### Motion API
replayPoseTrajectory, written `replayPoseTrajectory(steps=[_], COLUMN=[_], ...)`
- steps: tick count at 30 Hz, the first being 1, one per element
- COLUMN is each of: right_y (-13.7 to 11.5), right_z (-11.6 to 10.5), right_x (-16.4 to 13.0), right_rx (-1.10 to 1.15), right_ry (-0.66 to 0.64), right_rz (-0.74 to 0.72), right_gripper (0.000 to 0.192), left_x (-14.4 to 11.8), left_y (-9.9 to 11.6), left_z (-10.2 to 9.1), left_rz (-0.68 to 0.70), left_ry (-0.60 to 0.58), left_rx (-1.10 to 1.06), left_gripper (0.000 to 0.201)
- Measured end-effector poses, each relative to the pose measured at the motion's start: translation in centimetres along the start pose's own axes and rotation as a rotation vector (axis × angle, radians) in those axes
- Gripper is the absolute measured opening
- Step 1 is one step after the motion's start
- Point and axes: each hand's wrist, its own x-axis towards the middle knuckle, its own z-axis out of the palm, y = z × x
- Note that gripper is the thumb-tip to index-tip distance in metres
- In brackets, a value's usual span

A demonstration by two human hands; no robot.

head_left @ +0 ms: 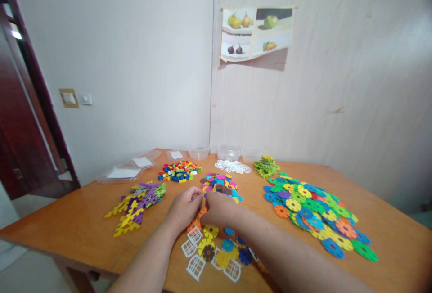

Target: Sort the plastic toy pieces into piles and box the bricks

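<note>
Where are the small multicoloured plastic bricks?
In the head view, the multicoloured bricks lie left of centre, beyond the left hand, left of the white plastic heap.

Both forearms are bared; the left forearm [150,254] is angled up from the lower edge left of centre, the right forearm [286,245] is slanted in from the lower right. The left hand [184,205] and right hand [220,209] are placed just beside each other, slightly below the frame's centre, fingers [194,191] bent; their grip cannot be made out.
</note>
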Motion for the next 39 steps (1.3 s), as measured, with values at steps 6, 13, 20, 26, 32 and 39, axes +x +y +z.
replayPoseTrajectory(steps=[6, 13, 20, 26, 32, 39], right_y=[1.0, 8.2, 19.8, 23.9, 20.9, 16.5], right_z=[1.0, -2.3, -6.1, -6.3, -5.6, -3.5], right_x=[0.3, -1.2, -4.1, -5.6, -5.1, -5.3], right_rx=[0.081, 0.203, 0.039, -0.085, 0.001, 0.256], right_ry=[0.103, 0.297, 0.506, 0.521, 0.537, 0.264], right_rz=[-0.073, -0.016, 0.402, 0.565, 0.411, 0.029], right_gripper=[0.020, 0.014, 0.025, 0.037, 0.022, 0.007], left_x=[-0.1, -0.3, -0.4, -0.5, -0.5, -0.4], left_y=[0.2, 0.5, 0.8, 1.2, 1.3, 0.8], left_z=[-0.2, -0.1, -0.1, -0.2, -0.3, 0.0], left_rz=[0.028, -0.011, -0.028, -0.036, -0.050, -0.049], left_ry=[0.029, 0.030, 0.012, 0.031, 0.027, 0.041], left_rx=[-0.027, -0.071, -0.037, -0.036, -0.041, -0.071], left_gripper=[0.033, 0.039, 0.035, 0.035, 0.035, 0.034])
